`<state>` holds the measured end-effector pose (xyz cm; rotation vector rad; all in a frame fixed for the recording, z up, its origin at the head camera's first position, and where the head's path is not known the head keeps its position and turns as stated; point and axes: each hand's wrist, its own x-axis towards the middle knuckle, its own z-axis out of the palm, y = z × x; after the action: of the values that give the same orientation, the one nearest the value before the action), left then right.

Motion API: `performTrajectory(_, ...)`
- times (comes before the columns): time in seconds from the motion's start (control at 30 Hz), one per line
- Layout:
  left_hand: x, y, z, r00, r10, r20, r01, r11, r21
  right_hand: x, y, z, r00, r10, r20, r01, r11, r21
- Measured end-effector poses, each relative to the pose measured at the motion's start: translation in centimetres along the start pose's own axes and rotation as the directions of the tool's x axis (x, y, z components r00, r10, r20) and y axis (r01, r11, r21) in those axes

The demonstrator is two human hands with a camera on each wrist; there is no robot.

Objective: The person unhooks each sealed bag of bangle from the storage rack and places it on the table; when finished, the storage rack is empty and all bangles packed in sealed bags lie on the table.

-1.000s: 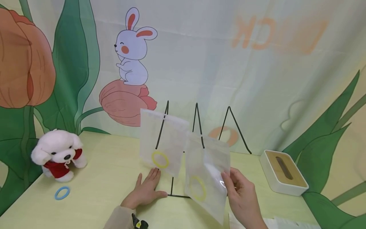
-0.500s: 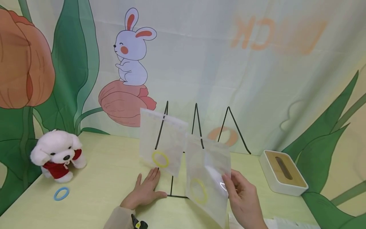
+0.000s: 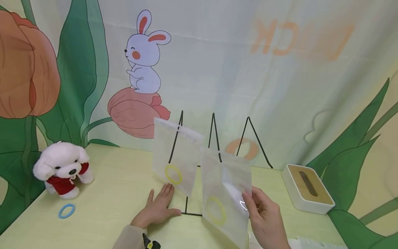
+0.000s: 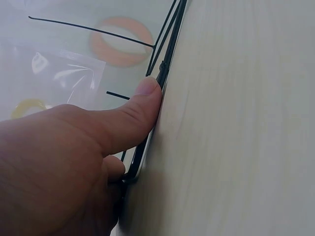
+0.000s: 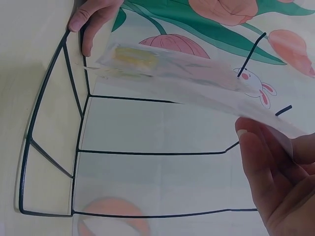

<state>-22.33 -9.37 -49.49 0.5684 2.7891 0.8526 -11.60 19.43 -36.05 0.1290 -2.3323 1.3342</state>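
Observation:
A black wire rack point(image 5: 147, 153) with upright prongs stands on the table. My left hand point(image 3: 158, 207) lies with fingers extended at its base; in the left wrist view, the thumb point(image 4: 140, 98) presses along the base wire. On the left prong hangs a clear plastic bag point(image 3: 189, 148) with a yellow ring point(image 3: 173, 174) in it. The second plastic bag point(image 3: 217, 183), with its own yellow ring point(image 3: 216, 210), hangs at the middle prong. My right hand point(image 3: 267, 214) pinches this bag's right edge between thumb and fingers. The right prong point(image 3: 258, 138) holds no bag.
A white plush dog point(image 3: 63, 169) in a red top sits at the left, with a blue ring point(image 3: 66, 211) in front of it. At the right stands a white box point(image 3: 311, 204) with a wood-coloured slotted lid. More clear bags point(image 3: 314, 242) lie at the front right edge.
My right hand has moved slightly down with the bag's edge, and that bag hangs a little lower. The left bag has swung a little. My left hand stays in place.

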Motion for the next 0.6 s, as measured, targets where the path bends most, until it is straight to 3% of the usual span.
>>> performTrajectory(0.4,-0.07,-0.04,0.08,1.0,0.007,-0.001,-0.007,1.0,-0.007,-0.34,-0.19,-0.19,1.0,0.026,-0.01,-0.026,1.0,-0.01)
performTrajectory(0.6,-0.05,-0.02,-0.04,1.0,0.007,0.001,-0.007,1.0,-0.013,-0.44,-0.44,-0.22,0.997,0.079,-0.014,-0.079,0.996,-0.036)
